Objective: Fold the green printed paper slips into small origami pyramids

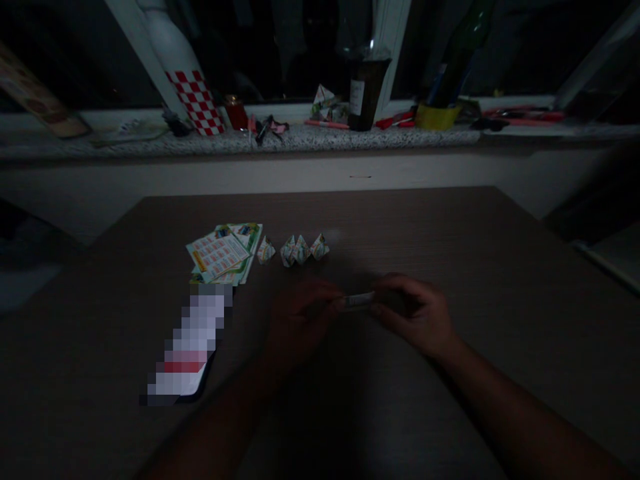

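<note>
A narrow folded strip of paper (pixel 359 301) is held level between my two hands, just above or on the table. My left hand (pixel 303 313) pinches its left end between thumb and fingers. At the right end, my right hand (pixel 413 310) closes thumb and forefinger on the strip. Beyond my left hand stand several small folded paper pieces (pixel 301 250) with pointed tops, in a short row. Left of them lies a stack of printed paper sheets (pixel 220 255). Dim light hides the details of the strip and my fingers.
A lit phone (pixel 193 340) lies on the table (pixel 500 280) left of my left arm. Along the stone windowsill (pixel 300 141) stand a checkered white bottle (pixel 195 100), a small red jar (pixel 236 115), a dark labelled cup (pixel 364 97) and a green bottle (pixel 463 50).
</note>
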Demonstrator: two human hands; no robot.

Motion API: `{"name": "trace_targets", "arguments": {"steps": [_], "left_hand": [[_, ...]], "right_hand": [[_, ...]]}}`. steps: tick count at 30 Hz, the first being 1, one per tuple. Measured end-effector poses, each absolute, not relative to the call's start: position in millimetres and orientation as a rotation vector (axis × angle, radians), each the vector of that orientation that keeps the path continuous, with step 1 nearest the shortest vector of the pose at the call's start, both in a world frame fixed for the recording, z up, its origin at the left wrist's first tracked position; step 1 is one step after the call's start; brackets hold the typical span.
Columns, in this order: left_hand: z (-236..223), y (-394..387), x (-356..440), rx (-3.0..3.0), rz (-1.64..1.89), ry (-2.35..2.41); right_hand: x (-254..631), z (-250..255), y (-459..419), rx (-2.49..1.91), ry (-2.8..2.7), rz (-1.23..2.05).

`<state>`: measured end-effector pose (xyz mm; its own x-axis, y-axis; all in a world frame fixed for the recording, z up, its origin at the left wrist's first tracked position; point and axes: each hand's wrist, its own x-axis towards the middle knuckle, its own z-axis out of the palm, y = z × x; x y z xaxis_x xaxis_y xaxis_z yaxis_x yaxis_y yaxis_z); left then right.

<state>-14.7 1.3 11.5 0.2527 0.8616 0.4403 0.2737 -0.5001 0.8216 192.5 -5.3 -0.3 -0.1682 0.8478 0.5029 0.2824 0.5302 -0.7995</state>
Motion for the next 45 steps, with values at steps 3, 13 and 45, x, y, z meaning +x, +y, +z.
{"name": "trace_targets", "arguments": {"steps": [3,13,45], "left_hand": [[8.4,3.0,-14.2,1.73,1.243,1.106],[11.2,0.9,-6.1,1.878,0.993,1.084],[11.4,5.9,-15.6,2.188,0.955,1.064]], "right_hand": [[190.7,0.8,-5.5,-0.935,-1.751,0.631],[190.2,-0.6,-3.7,-0.79,-1.877,0.521],[188.9,1.7,-2.1,-0.768,-1.978,0.467]]}}
